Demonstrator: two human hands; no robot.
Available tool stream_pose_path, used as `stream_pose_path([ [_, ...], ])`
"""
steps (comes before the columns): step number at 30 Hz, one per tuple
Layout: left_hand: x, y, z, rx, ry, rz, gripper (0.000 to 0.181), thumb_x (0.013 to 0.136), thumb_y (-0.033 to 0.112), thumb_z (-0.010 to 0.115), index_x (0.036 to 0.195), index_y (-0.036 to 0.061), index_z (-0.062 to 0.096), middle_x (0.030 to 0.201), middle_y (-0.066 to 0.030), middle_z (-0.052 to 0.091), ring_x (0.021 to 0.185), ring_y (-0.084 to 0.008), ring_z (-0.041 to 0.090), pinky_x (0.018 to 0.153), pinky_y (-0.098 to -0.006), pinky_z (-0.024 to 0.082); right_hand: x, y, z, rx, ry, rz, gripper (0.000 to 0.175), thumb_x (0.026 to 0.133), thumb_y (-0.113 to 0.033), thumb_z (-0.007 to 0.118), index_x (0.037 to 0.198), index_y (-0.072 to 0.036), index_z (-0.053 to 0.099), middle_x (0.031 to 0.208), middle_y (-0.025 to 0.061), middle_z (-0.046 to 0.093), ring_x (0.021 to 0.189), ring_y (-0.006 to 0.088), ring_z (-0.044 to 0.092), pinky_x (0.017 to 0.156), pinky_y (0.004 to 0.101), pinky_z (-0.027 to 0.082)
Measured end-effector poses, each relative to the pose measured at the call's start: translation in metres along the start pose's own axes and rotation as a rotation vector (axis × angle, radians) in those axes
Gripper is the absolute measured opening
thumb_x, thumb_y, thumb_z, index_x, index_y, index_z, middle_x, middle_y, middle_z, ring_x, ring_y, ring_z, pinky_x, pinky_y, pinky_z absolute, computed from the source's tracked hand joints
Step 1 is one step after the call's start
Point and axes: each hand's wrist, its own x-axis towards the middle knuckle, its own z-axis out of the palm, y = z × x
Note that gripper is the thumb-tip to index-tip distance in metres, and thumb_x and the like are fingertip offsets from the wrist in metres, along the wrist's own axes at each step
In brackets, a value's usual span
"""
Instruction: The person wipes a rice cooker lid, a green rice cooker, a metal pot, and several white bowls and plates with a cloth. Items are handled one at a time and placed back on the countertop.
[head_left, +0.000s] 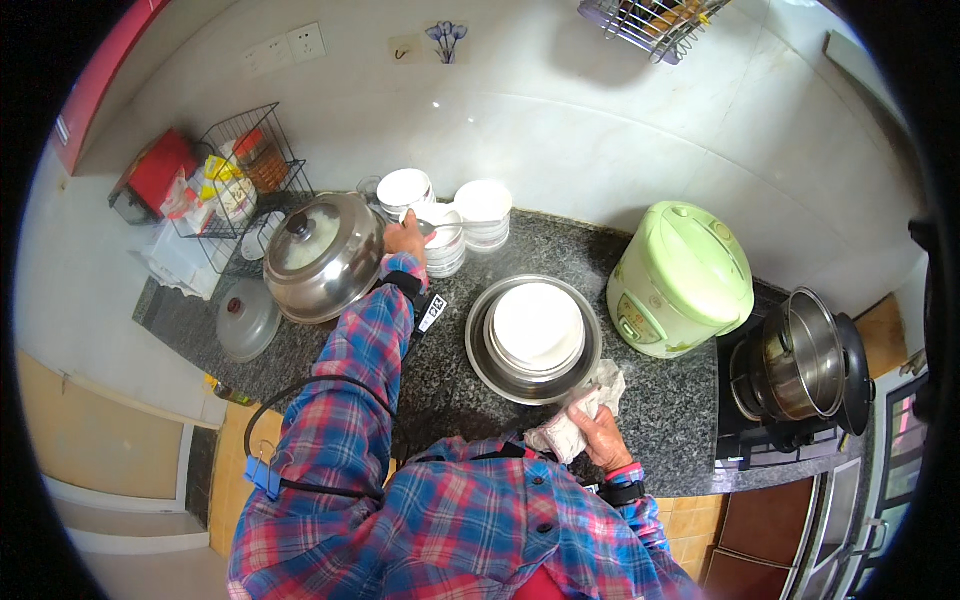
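Observation:
My left hand is at the near stack of white bowls, beside a metal spoon or ladle that reaches across the bowls; its fingertips are partly hidden, so its grip is unclear. Two more bowl stacks, one at the back left and one to the right, stand close by. My right hand grips a pale, crumpled cloth near the counter's front edge. Just beyond it, white bowls or plates sit stacked inside a steel basin.
Left of my arm stands a lidded steel pot, with a loose lid beside it. A wire rack holds packets and jars. On the right are a green rice cooker and a steel pot on the stove.

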Motion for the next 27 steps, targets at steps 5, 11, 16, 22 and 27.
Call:
stream_pose_path([
  [5, 0.004, -0.006, -0.001, 0.025, -0.113, -0.035, 0.041, 0.093, 0.018, 0.059, 0.108, -0.0195, 0.049, 0.105, -0.0255, 0.056, 0.078, -0.0268, 0.063, 0.060, -0.0385, 0.063, 0.001, 0.000, -0.001, 0.043, 0.004, 0.013, 0.023, 0.093, -0.018, 0.064, 0.111, -0.004, 0.063, 0.096, 0.0003, 0.066, 0.085, 0.0088, 0.060, 0.077, 0.0259, 0.049],
  [11, 0.013, -0.007, -0.003, -0.143, 0.081, -0.230, 0.040, 0.097, 0.018, 0.050, 0.107, -0.0213, 0.048, 0.115, -0.0301, 0.051, 0.087, -0.0361, 0.066, 0.064, -0.0358, 0.064, 0.004, 0.003, -0.003, 0.051, 0.004, 0.026, 0.020, 0.093, -0.017, 0.063, 0.107, -0.003, 0.063, 0.097, 0.0014, 0.067, 0.085, 0.0096, 0.061, 0.077, 0.0263, 0.049],
  [16, 0.013, -0.011, -0.002, 0.117, -0.053, -0.029, 0.036, 0.097, 0.014, 0.045, 0.106, -0.0204, 0.049, 0.114, -0.0289, 0.057, 0.087, -0.0364, 0.068, 0.063, -0.0334, 0.061, 0.006, 0.004, -0.004, 0.028, 0.011, 0.029, 0.019, 0.093, -0.016, 0.063, 0.107, -0.004, 0.063, 0.096, 0.0008, 0.066, 0.085, 0.0092, 0.061, 0.076, 0.0263, 0.049],
  [22, 0.021, -0.011, -0.002, 0.359, -0.117, -0.072, 0.026, 0.089, 0.007, 0.053, 0.095, -0.0176, 0.057, 0.099, -0.0256, 0.063, 0.090, -0.0300, 0.069, 0.066, -0.0352, 0.057, 0.005, 0.001, -0.003, 0.017, 0.015, 0.026, 0.019, 0.093, -0.017, 0.064, 0.107, -0.004, 0.063, 0.096, -0.0002, 0.066, 0.084, 0.0087, 0.060, 0.076, 0.0261, 0.049],
  [27, 0.026, -0.005, -0.002, 0.527, -0.231, -0.111, 0.030, 0.082, 0.009, 0.057, 0.101, -0.0126, 0.065, 0.093, -0.0262, 0.069, 0.075, -0.0298, 0.072, 0.062, -0.0367, 0.054, 0.003, 0.000, -0.002, 0.019, 0.025, -0.005, 0.020, 0.093, -0.017, 0.064, 0.107, -0.003, 0.063, 0.095, 0.0002, 0.065, 0.084, 0.0089, 0.060, 0.076, 0.0262, 0.049],
])
